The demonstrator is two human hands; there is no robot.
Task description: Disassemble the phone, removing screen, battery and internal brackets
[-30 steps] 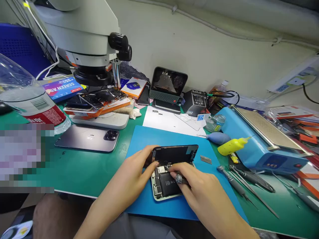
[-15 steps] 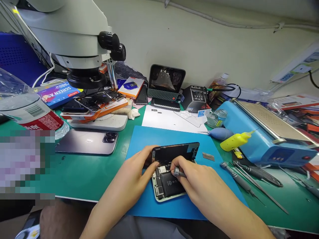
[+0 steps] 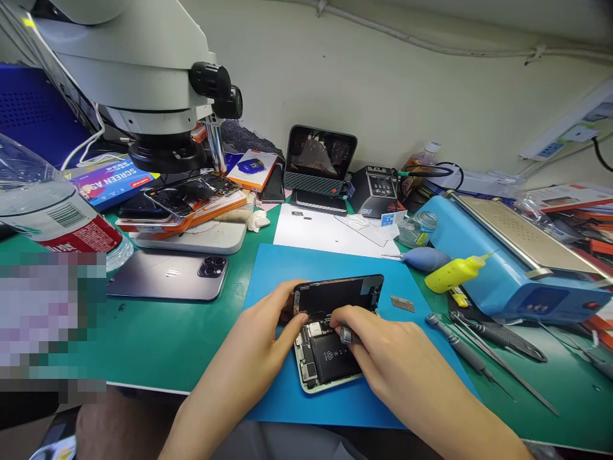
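Open phone [image 3: 329, 358], blue "SCREEN AS" box [image 3: 115, 183]

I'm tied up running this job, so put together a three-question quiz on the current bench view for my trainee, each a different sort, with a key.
1. Multiple choice: what does the open phone lie directly on?
A) the white paper
B) the blue mat
C) the purple-backed phone

2. True or false: the left hand holds the raised screen near one end.

3. Fill in the blank: the tool with a round metal end is held in the ____.

Key: 1. B; 2. true; 3. right hand.
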